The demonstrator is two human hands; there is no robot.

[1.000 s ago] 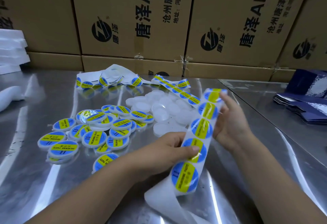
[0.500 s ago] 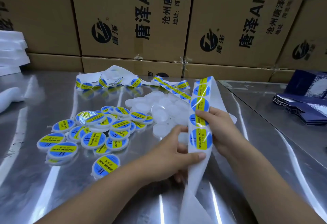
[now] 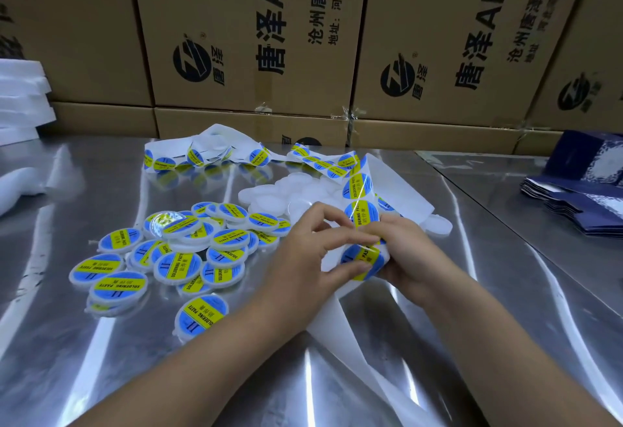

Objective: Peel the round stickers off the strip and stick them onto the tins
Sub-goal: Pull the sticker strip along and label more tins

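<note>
Both hands meet low over the counter [image 3: 101,369]. My right hand [image 3: 414,258] grips the strip [image 3: 394,187] from behind, its free end standing up past my fingers. My left hand [image 3: 300,258] pinches a blue-and-yellow sticker [image 3: 361,262] on the strip between thumb and fingertips. Labelled tins [image 3: 175,258] lie heaped to my left, and plain white tins [image 3: 279,190] sit just beyond.

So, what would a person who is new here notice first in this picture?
First, the left hand and the right hand, both pinching the sticker strip in the middle. Then the heap of blue-and-yellow labelled tins on the shiny metal table to their left, and the wall of printed cardboard boxes behind.
</note>
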